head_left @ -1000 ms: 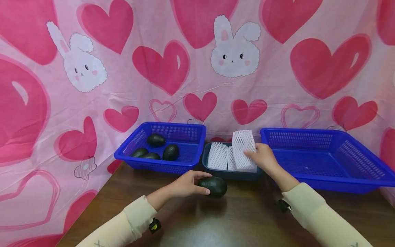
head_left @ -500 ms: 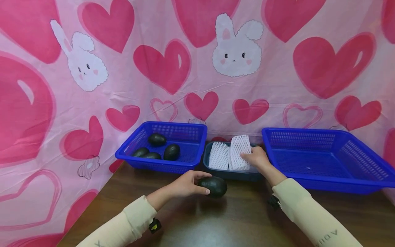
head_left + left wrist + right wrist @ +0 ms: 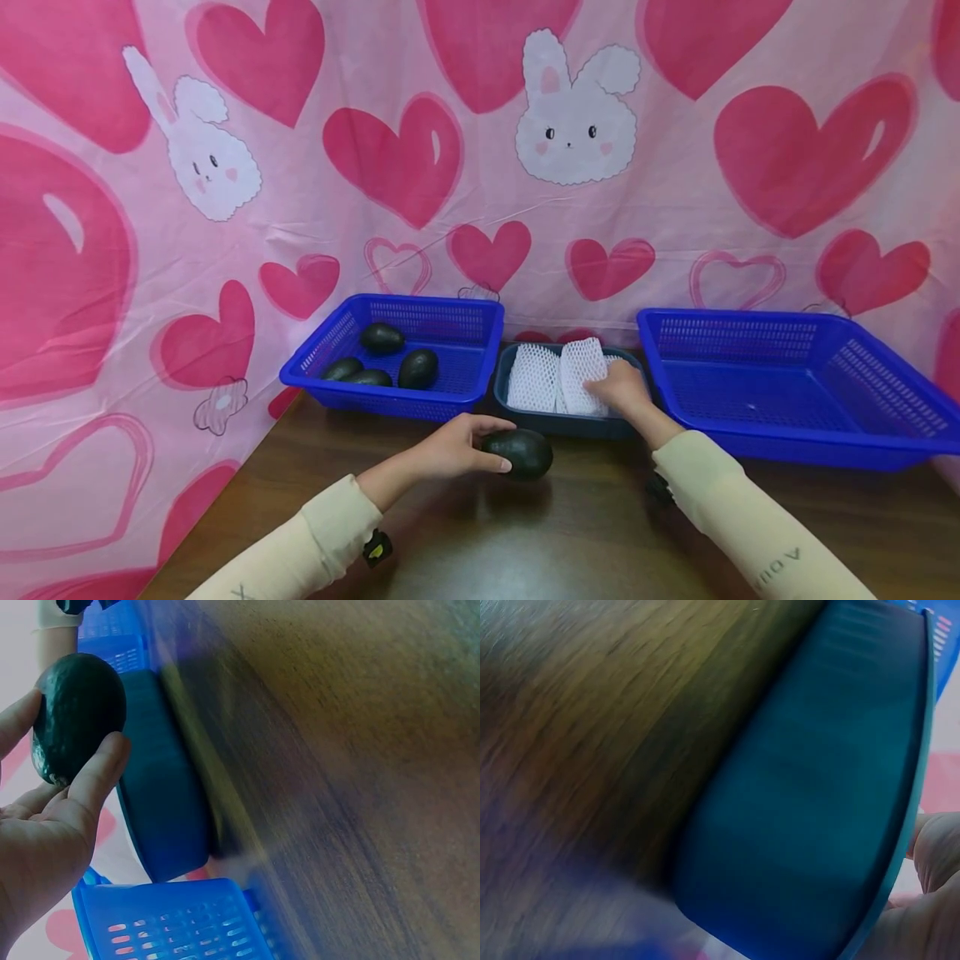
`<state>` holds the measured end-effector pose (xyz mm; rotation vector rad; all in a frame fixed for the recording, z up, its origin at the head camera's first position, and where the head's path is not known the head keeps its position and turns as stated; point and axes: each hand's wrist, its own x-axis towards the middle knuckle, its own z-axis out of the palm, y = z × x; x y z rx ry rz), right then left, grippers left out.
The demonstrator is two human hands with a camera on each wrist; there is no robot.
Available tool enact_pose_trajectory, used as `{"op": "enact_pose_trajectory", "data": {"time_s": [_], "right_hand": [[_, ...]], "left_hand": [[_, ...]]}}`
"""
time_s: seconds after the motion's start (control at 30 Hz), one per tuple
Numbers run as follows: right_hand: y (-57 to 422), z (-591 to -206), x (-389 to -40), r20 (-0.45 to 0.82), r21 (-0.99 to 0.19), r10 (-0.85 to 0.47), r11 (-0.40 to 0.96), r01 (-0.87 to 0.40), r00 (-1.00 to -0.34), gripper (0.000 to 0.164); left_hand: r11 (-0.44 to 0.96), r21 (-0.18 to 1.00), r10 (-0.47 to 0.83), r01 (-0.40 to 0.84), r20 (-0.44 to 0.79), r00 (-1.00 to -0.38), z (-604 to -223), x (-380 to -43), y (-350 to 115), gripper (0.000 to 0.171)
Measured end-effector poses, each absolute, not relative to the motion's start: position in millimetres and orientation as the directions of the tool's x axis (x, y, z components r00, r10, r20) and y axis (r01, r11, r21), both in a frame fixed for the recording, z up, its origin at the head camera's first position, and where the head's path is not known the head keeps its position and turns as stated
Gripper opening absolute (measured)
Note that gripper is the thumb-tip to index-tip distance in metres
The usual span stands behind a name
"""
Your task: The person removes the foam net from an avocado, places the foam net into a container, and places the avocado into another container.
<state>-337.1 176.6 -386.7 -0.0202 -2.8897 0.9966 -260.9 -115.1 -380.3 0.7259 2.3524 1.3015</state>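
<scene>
My left hand (image 3: 453, 447) grips a dark green avocado (image 3: 527, 455) over the table, in front of a dark teal tray (image 3: 573, 423). In the left wrist view, thumb and fingers hold the avocado (image 3: 81, 712) by its sides. White foam net sleeves lie in the tray, with one foam net (image 3: 534, 379) at its left. Over the tray's right half, my right hand (image 3: 624, 390) pinches another foam net (image 3: 581, 371), thumb on its front; the other fingers are mostly hidden. The tray's wall (image 3: 802, 787) hides most of the right hand (image 3: 930, 900) in the right wrist view.
To the left of the tray stands a blue basket (image 3: 465, 333) with several avocados (image 3: 417, 368). A larger blue basket (image 3: 750, 375) stands to its right. Behind them hangs a pink cloth (image 3: 480, 196) with hearts and rabbits. All stand on a brown wooden table (image 3: 585, 533).
My right hand has moved down and slightly left, lowering the foam net into the tray. The left hand and its avocado have stayed in place.
</scene>
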Motion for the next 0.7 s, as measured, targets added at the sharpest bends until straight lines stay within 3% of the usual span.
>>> {"op": "enact_pose_trajectory", "data": {"time_s": [0.27, 0.7], "right_hand": [[174.5, -387.5, -336.0, 0.125, -0.541, 0.039, 0.840, -0.035, -0.991, 0.042], [169.5, -391.2, -338.5, 0.115, -0.555, 0.135, 0.830, 0.049, -0.984, 0.071]], "left_hand": [[0.443, 0.861, 0.588, 0.251, -0.068, -0.806, -379.1, -261.6, -115.5, 0.050], [0.447, 0.860, 0.585, 0.246, -0.073, -0.808, -379.6, -262.4, -115.2, 0.050]]}}
